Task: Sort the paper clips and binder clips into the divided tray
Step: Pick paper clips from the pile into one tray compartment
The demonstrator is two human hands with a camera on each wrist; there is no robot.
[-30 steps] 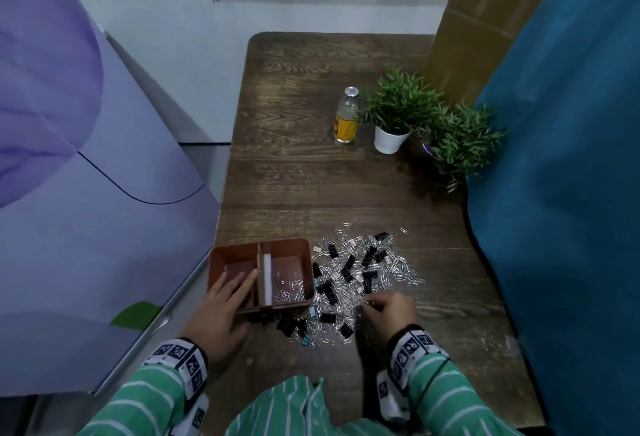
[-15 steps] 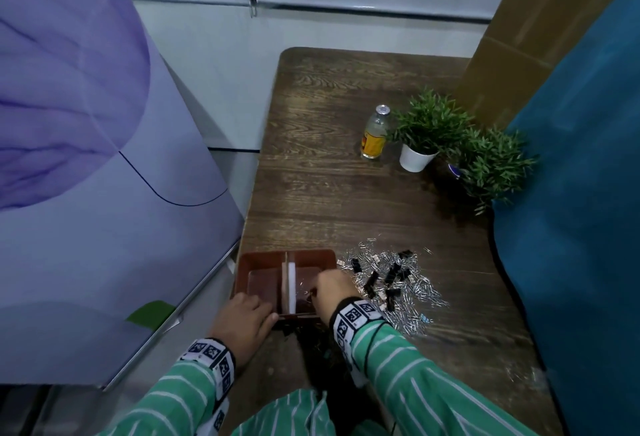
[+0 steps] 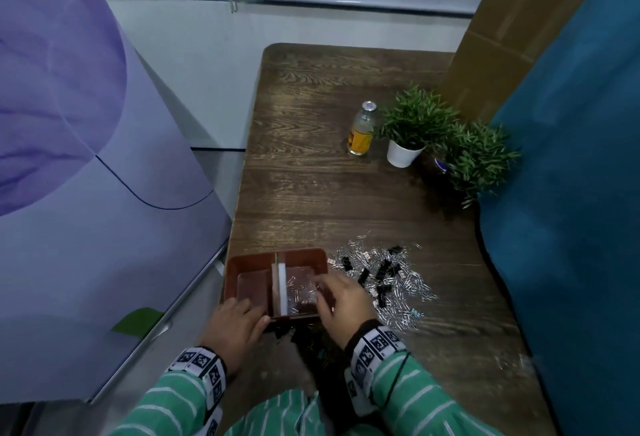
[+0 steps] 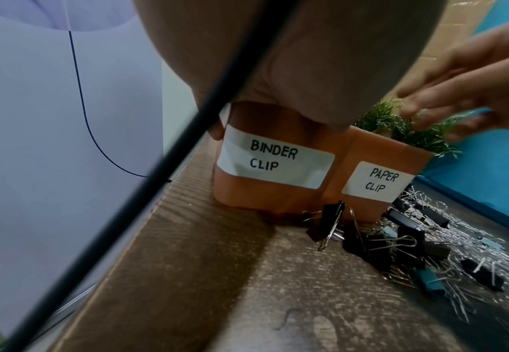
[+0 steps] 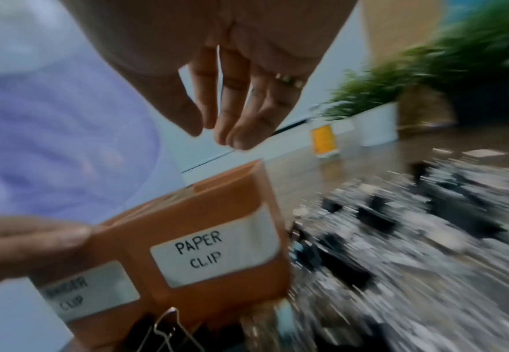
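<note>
Left hand (image 3: 239,326) is gripping and hiding one corner of the tray (image 3: 298,254); right hand (image 3: 341,297), fingers loose and empty, is hovering lower centre, covering some paper clips (image 3: 412,285)

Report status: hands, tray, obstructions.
Left hand grips divided tray at near wall. Right hand open, empty, above paper-clip side. Binder-clip side looks empty; mixed pile right of tray. Nothing in the way.

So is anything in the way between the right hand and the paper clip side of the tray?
Nothing visible is. The right hand hovers just above the paper clip side, open on top. The left hand grips the tray at its binder clip side, clear of the drop.
</note>
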